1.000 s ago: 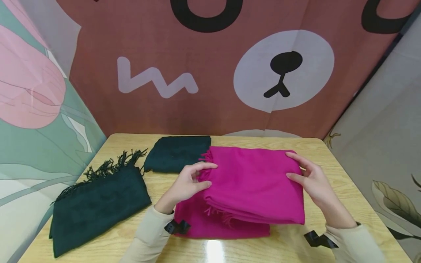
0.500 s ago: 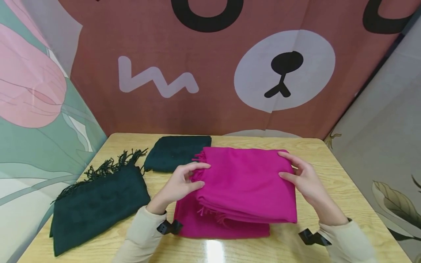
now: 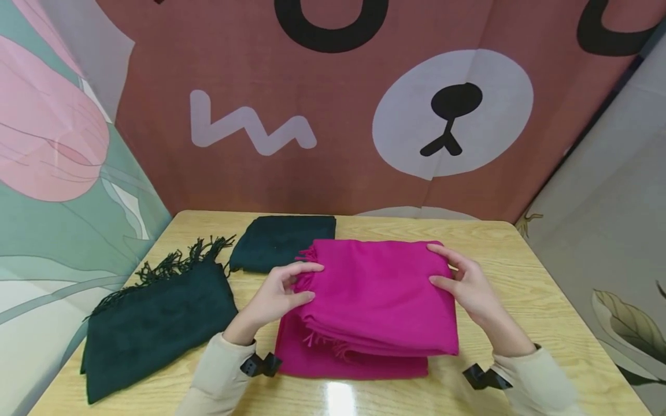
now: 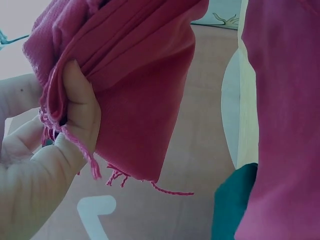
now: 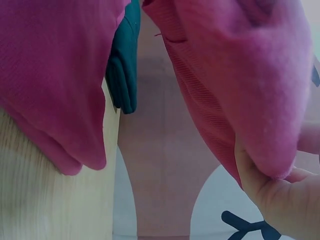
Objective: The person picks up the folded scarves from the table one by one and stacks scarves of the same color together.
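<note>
A folded magenta scarf [image 3: 374, 294] with fringe at its left end is held up by both hands. My left hand [image 3: 267, 300] pinches its fringed left edge; the left wrist view shows the thumb [image 4: 80, 102] over the folded layers. At the opposite edge my right hand [image 3: 470, 292] grips a folded corner, which hides part of the fingers in the right wrist view. Below lies another folded magenta scarf [image 3: 364, 368] flat on the table, mostly covered from the head view. A gap separates the two scarves in both wrist views.
On the table [image 3: 510, 323], a folded dark green scarf [image 3: 161, 329] with fringe along its far edge lies at the left. A smaller folded dark green scarf [image 3: 281, 240] sits near the back edge. Printed cloth walls [image 3: 343, 167] stand behind and at both sides.
Both hands have shifted left with the held magenta scarf, bringing it more over the lying one. The green scarves and the lower magenta scarf stay where they were.
</note>
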Demonstrator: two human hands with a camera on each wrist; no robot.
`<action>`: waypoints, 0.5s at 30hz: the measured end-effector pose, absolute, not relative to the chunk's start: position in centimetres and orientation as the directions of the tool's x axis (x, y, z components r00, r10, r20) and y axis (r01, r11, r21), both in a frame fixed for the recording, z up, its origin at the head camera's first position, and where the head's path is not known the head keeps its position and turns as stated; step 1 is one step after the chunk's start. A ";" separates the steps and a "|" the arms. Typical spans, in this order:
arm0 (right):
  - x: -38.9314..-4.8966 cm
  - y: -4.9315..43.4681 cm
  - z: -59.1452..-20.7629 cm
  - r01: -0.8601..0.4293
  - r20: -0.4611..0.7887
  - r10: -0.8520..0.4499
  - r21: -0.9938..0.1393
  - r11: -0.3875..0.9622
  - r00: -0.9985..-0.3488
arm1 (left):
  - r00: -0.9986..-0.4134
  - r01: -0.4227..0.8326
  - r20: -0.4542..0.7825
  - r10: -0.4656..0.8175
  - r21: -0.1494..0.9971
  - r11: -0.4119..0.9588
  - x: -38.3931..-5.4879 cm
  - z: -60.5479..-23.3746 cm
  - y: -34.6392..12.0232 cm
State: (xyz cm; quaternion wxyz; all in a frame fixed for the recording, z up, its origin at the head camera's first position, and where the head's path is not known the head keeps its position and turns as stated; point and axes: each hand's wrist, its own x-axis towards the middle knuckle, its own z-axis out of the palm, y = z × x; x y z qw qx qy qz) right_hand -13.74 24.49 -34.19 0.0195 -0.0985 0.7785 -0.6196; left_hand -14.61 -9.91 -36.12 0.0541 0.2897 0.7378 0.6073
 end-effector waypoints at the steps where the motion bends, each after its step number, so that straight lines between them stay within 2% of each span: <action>1: -13.8 24.4 -34.2 -0.128 0.091 -0.177 -0.969 0.210 -0.980 | -0.829 0.355 0.266 0.492 0.930 0.095 -14.6 -36.2 -10.0; 8: -14.0 23.6 -34.4 -0.106 0.069 -0.187 -0.974 0.198 -0.980 | -0.840 0.310 0.229 0.492 0.946 0.090 -14.4 -36.7 -10.8; 15: -14.2 22.8 -34.8 -0.097 0.055 -0.198 -0.972 0.213 -0.979 | -0.838 0.327 0.242 0.489 0.940 0.097 -14.1 -37.0 -11.7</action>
